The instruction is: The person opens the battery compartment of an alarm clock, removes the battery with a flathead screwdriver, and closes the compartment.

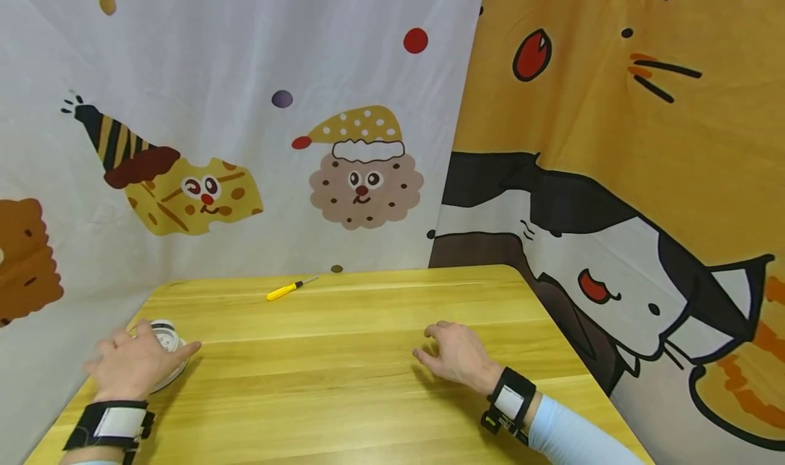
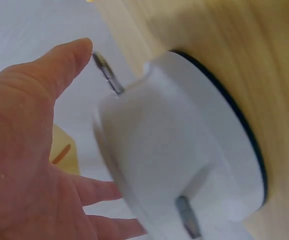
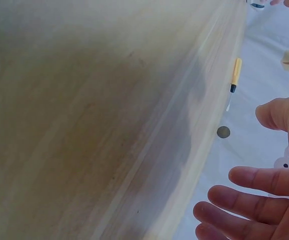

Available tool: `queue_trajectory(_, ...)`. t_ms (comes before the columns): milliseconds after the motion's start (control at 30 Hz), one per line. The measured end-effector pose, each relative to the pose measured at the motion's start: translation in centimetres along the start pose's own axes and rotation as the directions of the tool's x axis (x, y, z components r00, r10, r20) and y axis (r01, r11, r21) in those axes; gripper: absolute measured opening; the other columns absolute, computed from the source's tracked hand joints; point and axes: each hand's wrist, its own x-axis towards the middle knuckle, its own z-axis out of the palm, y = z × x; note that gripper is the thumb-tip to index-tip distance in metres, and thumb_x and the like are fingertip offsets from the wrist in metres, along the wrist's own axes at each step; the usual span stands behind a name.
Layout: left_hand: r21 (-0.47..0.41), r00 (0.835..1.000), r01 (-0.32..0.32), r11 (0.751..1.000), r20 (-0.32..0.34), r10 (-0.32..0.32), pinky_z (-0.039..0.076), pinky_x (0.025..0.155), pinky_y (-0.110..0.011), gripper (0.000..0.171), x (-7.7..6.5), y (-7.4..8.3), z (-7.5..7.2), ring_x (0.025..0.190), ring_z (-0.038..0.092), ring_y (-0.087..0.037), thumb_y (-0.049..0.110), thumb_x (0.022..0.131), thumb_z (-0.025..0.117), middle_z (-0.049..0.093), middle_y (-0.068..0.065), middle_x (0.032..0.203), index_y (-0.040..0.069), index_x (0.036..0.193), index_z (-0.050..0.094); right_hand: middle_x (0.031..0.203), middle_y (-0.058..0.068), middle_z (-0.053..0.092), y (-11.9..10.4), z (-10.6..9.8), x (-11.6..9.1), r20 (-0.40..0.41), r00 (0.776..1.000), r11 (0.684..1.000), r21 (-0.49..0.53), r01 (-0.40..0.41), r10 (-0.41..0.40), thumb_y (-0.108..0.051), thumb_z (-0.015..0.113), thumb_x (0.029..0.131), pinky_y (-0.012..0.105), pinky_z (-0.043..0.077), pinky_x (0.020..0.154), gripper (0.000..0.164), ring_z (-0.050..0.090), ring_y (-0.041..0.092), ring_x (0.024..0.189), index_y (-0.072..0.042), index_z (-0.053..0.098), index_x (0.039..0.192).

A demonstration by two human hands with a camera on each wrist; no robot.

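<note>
At the table's left edge, my left hand [image 1: 131, 364] is over a white round object [image 1: 167, 337], hiding much of it. In the left wrist view this white round object [image 2: 157, 125] has a dark band round its base and slim metal pieces on its side. Its exact kind cannot be told. The thumb is stretched out beside one metal piece [image 2: 107, 74], and two fingers reach behind the rim. My right hand [image 1: 458, 356] hovers over the right half of the table, fingers loosely bent and holding nothing; the right wrist view shows its fingers [image 3: 249, 205] spread apart.
A yellow-handled screwdriver [image 1: 285, 291] lies near the far edge of the wooden table [image 1: 319, 383]. Behind the table hangs a white cloth [image 1: 214, 56] with cartoon prints, and an orange one [image 1: 589, 110] hangs at the right.
</note>
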Motion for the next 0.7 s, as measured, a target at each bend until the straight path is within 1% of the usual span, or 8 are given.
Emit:
queue_trajectory(100, -0.001, 0.999, 0.038, 0.999, 0.020, -0.038, 0.037, 0.103, -0.093, 0.143, 0.31, -0.34, 0.17, 0.135, 0.030, -0.081, 0.090, 0.082, 0.075, 0.029, -0.063, 0.141, -0.026, 0.151, 0.027, 0.099, 0.005, 0.084, -0.04, -0.11, -0.04, 0.004, 1.000, 1.000, 0.006, -0.003, 0.003, -0.048, 0.081, 0.099, 0.024, 0.054, 0.061, 0.039, 0.070, 0.009, 0.072, -0.011, 0.083, 0.111)
queue_trajectory(233, -0.012, 0.997, 0.071, 0.997, 0.023, -0.071, 0.042, 0.102, -0.089, 0.145, 0.52, -0.50, 0.30, 0.133, 0.032, -0.079, 0.089, 0.083, 0.076, 0.029, -0.063, 0.140, -0.027, 0.152, 0.023, 0.100, 0.005, 0.085, -0.06, -0.22, -0.07, 0.003, 1.000, 1.000, 0.005, -0.005, 0.005, -0.048, 0.082, 0.099, 0.025, 0.055, 0.062, 0.039, 0.072, 0.010, 0.074, -0.010, 0.083, 0.112)
queue_trajectory(400, -0.017, 0.994, 0.108, 0.994, 0.037, -0.107, 0.050, 0.098, -0.082, 0.146, 0.59, -0.56, 0.48, 0.127, 0.042, -0.073, 0.090, 0.082, 0.075, 0.036, -0.058, 0.131, -0.030, 0.148, 0.024, 0.100, 0.005, 0.085, -0.06, -0.21, -0.04, 0.004, 1.000, 1.000, -0.002, -0.002, 0.002, -0.049, 0.081, 0.099, 0.026, 0.057, 0.063, 0.040, 0.073, 0.011, 0.074, -0.011, 0.083, 0.113)
queue_trajectory(467, -0.016, 0.993, 0.114, 0.993, 0.043, -0.113, 0.052, 0.097, -0.079, 0.147, 0.64, -0.61, 0.49, 0.124, 0.045, -0.072, 0.091, 0.082, 0.075, 0.038, -0.056, 0.128, -0.031, 0.146, 0.024, 0.099, 0.004, 0.084, -0.06, -0.15, -0.01, 0.004, 1.000, 1.000, -0.002, 0.002, -0.002, -0.049, 0.081, 0.100, 0.024, 0.055, 0.062, 0.039, 0.072, 0.010, 0.073, -0.012, 0.083, 0.112)
queue_trajectory(567, -0.021, 0.992, 0.117, 0.993, 0.053, -0.116, 0.053, 0.098, -0.077, 0.149, 0.69, -0.71, 0.48, 0.124, 0.048, -0.071, 0.092, 0.080, 0.075, 0.039, -0.057, 0.129, -0.032, 0.145, 0.024, 0.096, 0.003, 0.084, 0.00, -0.02, 0.00, 0.003, 1.000, 1.000, -0.002, 0.006, -0.006, -0.049, 0.081, 0.100, 0.022, 0.052, 0.060, 0.039, 0.069, 0.008, 0.070, -0.012, 0.083, 0.112)
queue_trajectory(700, -0.029, 0.992, 0.108, 0.994, 0.071, -0.106, 0.055, 0.095, -0.075, 0.149, 0.85, -0.86, 0.51, 0.123, 0.050, -0.072, 0.094, 0.081, 0.073, 0.039, -0.058, 0.129, -0.031, 0.147, 0.026, 0.095, 0.003, 0.083, 0.04, 0.10, 0.01, -0.002, 1.000, 1.000, 0.000, 0.007, -0.007, -0.049, 0.082, 0.100, 0.021, 0.050, 0.059, 0.039, 0.068, 0.006, 0.069, -0.011, 0.083, 0.112)
